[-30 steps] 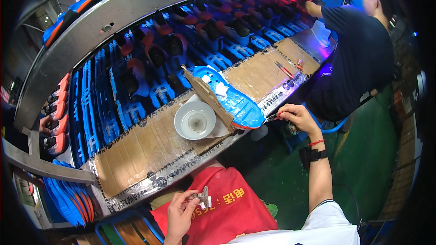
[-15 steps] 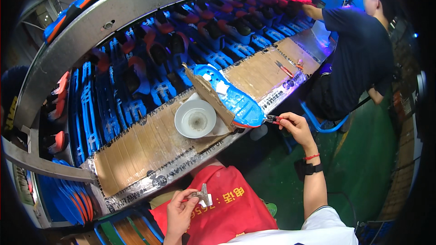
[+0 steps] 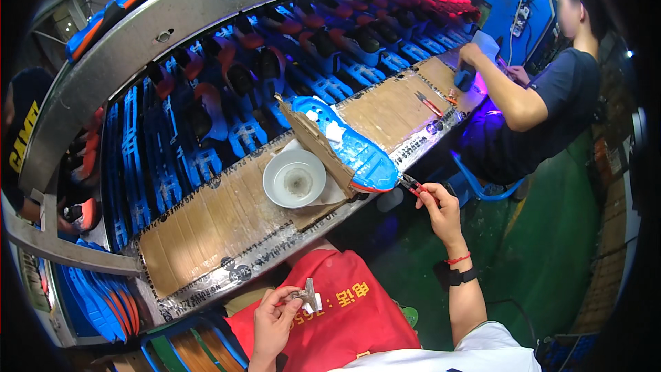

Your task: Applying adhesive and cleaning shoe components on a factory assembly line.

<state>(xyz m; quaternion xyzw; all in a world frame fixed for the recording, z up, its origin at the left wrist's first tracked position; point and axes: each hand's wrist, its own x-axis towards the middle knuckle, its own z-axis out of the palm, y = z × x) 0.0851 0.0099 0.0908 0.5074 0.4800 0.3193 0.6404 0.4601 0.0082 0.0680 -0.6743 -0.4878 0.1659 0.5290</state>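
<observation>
My right hand (image 3: 442, 215) is closed round red-handled pliers (image 3: 412, 184). Their jaws meet the near end of a blue shoe sole (image 3: 361, 158) with an orange-red edge, and I cannot tell whether they grip it. The sole leans on an upright piece of cardboard (image 3: 313, 139), with white patches on its upper part. Over my red apron (image 3: 358, 289), my left hand (image 3: 275, 313) pinches a small T-shaped metal piece (image 3: 308, 296) with a white part at its end. Left of the cardboard stands a white bowl (image 3: 277, 184) holding whitish liquid.
Behind the cardboard-covered bench (image 3: 200, 251), rows of blue soles and dark-and-red shoe uppers (image 3: 268, 65) fill a rack. A metal frame (image 3: 227, 10) arches over it. Red-handled pliers (image 3: 429, 105) lie farther right. One co-worker (image 3: 537, 110) sits right; another (image 3: 31, 131) is at far left.
My right hand has shifted slightly left and down with the pliers. The co-worker at right has drawn an arm back from the rack and holds a dark item. Another person has come in at left.
</observation>
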